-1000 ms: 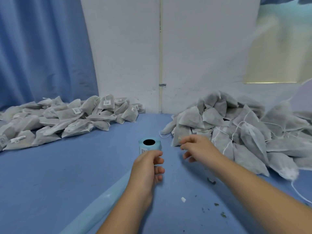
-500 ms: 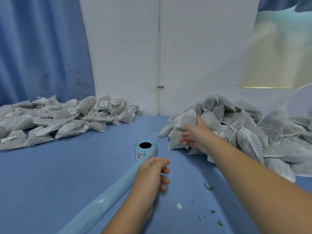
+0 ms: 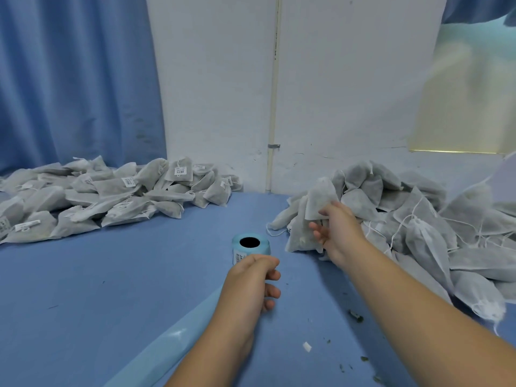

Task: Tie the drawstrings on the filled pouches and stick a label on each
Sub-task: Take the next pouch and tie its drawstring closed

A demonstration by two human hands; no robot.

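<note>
Okay, right hand [image 3: 337, 233] gripped a pouch [image 3: 315, 208], long axis roughly upright, at the left fringe of the untied pile [image 3: 418, 219], bench [image 3: 111, 289] right side; left hand [image 3: 251, 283] curled just near-side of the label roll [image 3: 251, 245], grasp unclear, pouch beyond-right of it.

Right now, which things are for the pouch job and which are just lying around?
For the job: pouch in the right hand, unlabelled pile, label roll, blue backing strip, labelled pile.
Just lying about: green crumbs, white scrap, blue curtain.
</note>
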